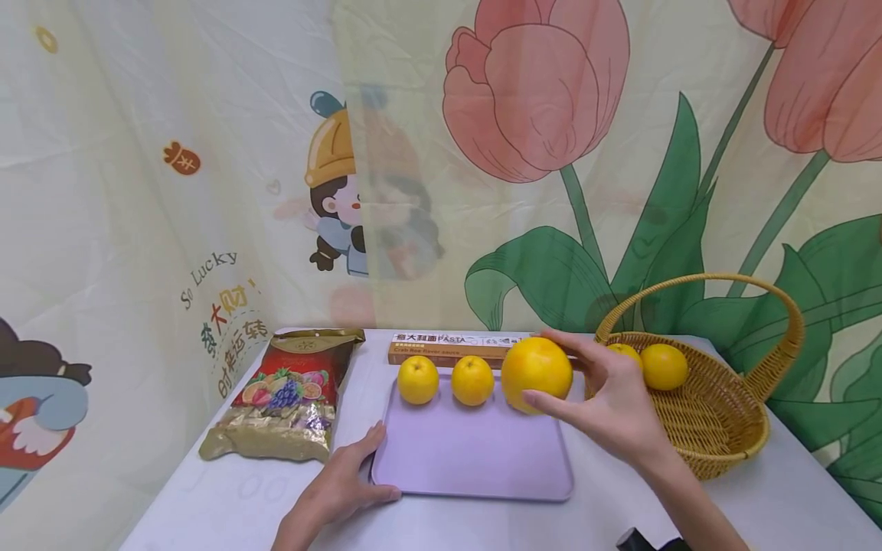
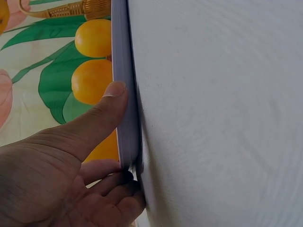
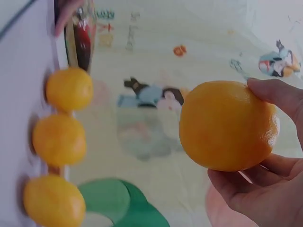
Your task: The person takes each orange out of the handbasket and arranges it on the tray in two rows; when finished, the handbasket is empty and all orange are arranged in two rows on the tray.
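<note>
My right hand [image 1: 623, 409] holds an orange [image 1: 536, 375] above the right part of a lilac tray [image 1: 475, 463]; in the right wrist view the held orange [image 3: 228, 126] sits between thumb and fingers, off the tray. Two more oranges, one left [image 1: 418, 380] and one beside it [image 1: 472, 381], rest along the tray's far side. A third orange [image 3: 54, 201] in that row appears in the right wrist view, hidden in the head view behind the held one. My left hand [image 1: 344, 478] grips the tray's near left corner, thumb [image 2: 106, 106] against its front side.
To the right stands a wicker basket [image 1: 747, 425] with a tall handle and oranges [image 1: 664, 366] inside. A red and gold fruit-print bag [image 1: 285, 398] lies left of the tray. Behind the tray is a pasta box [image 1: 441, 350]. A printed curtain [image 1: 413, 191] hangs beyond the white table [image 1: 248, 505].
</note>
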{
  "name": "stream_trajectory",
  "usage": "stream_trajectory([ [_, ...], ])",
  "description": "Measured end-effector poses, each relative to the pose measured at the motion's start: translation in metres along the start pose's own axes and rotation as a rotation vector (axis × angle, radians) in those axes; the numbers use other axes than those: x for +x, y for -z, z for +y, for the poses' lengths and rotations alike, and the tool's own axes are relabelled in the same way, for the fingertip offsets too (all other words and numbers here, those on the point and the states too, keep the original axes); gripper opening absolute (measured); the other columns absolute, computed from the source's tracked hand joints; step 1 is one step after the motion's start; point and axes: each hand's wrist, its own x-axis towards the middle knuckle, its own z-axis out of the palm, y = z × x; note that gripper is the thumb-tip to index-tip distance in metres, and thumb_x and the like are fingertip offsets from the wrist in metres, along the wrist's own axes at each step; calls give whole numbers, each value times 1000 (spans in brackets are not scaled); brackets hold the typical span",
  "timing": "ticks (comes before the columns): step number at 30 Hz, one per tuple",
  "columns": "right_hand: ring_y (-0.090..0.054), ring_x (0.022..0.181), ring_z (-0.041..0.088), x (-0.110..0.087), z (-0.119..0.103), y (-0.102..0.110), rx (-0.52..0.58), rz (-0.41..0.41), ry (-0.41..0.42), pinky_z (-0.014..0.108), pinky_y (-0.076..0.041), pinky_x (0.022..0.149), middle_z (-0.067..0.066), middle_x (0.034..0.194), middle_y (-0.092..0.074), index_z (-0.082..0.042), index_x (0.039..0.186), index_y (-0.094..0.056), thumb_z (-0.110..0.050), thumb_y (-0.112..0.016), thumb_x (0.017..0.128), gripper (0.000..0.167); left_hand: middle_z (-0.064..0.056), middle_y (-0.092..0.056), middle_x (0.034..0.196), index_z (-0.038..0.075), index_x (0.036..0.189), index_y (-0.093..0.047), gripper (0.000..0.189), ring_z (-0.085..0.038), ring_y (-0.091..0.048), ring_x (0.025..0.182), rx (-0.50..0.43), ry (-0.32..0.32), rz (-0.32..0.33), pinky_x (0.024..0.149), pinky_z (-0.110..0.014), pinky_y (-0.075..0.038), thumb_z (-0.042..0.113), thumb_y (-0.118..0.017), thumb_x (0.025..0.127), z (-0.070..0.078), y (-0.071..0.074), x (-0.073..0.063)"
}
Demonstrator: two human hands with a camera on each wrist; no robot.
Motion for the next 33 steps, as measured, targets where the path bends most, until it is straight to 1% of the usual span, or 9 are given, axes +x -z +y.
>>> stream_trajectory([
  [4,-71,110,16,0,5,-30,50,-73,-10,22,-61,96,7,133,-74,-4,139,-69,-9,-98,77,69,-26,-39,167,-5,161,-43,107,-48,-37,155,7,-13,3,127,-64,-30,22,-100,75,-1,-1,0],
  [8,-73,110,22,-2,11,-60,91,-135,-51,30,-64,96,6,132,-74,-5,138,-70,-13,-100,74,70,-25,-40,167,-3,161,-44,108,-48,-38,155,18,7,1,126,-64,-32,24,-101,74,-1,-1,1],
  [11,-73,110,21,-3,15,-81,112,-165,-77,30,-64,96,4,131,-74,-6,136,-71,-14,-101,73,69,-24,-41,167,-1,162,-45,108,-47,-39,155,19,27,-3,126,-65,-32,26,-101,74,0,0,1],
  [13,-72,109,21,-3,18,-94,129,-187,-77,29,-64,96,5,130,-75,-5,135,-72,-15,-101,74,68,-24,-42,167,0,162,-45,108,-47,-39,155,23,35,-1,126,-65,-32,27,-102,74,0,0,0],
  [18,-73,109,25,-3,27,-123,167,-236,-80,28,-63,97,6,127,-76,-3,133,-72,-18,-100,76,65,-26,-42,166,-2,161,-44,108,-48,-40,154,16,22,5,126,-65,-32,26,-101,74,-1,1,-1],
  [22,-73,111,27,-3,33,-142,190,-266,-123,31,-62,99,6,127,-76,-4,132,-73,-17,-100,76,63,-27,-43,165,-2,163,-43,109,-48,-41,153,18,26,-2,125,-66,-34,26,-101,74,-1,0,0],
  [28,-71,113,29,-6,44,-162,172,-303,-165,43,-64,99,9,129,-75,0,132,-72,-17,-99,76,64,-28,-45,164,-1,163,-43,110,-49,-44,151,18,27,5,123,-66,-36,25,-102,74,0,0,1],
  [30,-70,113,29,-7,47,-166,163,-311,-176,44,-64,99,10,129,-75,1,132,-72,-16,-100,75,65,-29,-45,164,-1,163,-43,109,-49,-44,151,15,24,7,123,-66,-36,24,-102,74,0,-1,0],
  [33,-70,113,29,-7,52,-171,135,-320,-195,41,-64,98,11,131,-75,1,133,-72,-17,-100,75,67,-28,-45,164,-1,163,-43,109,-49,-44,151,15,25,5,123,-67,-36,24,-101,74,1,0,1],
])
